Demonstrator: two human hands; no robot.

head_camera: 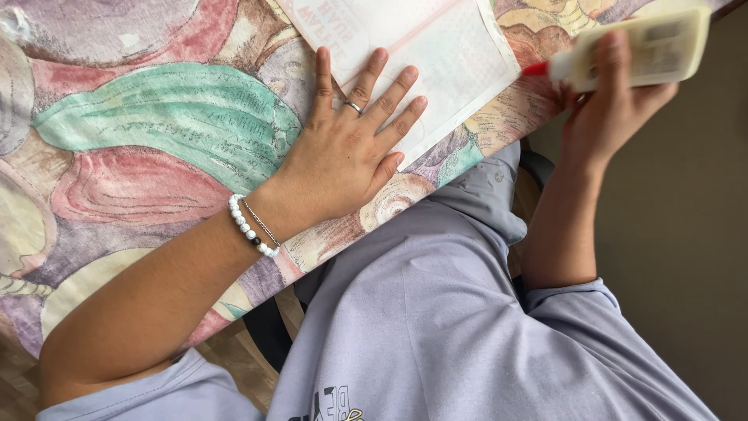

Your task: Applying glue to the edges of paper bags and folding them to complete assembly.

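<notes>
My left hand (343, 152) lies flat, palm down, with the fingers spread wide and holding nothing; the fingertips press on the near corner of a white sheet of paper (436, 54), while the heel of the hand rests on the patterned tablecloth (156, 125) that covers the worktop. A ring sits on one finger, and a white bead bracelet (251, 226) circles the wrist just behind the hand. My right hand (612, 101) is off past the edge of the worktop, to the right of the paper, its grip closed around a pale glue bottle (647, 48) held on its side. The bottle's red tip (536, 68) points back toward the left hand and sits right at the edge of the sheet; I cannot tell whether it touches the paper. Below both hands lies my lilac shirt (436, 312).
</notes>
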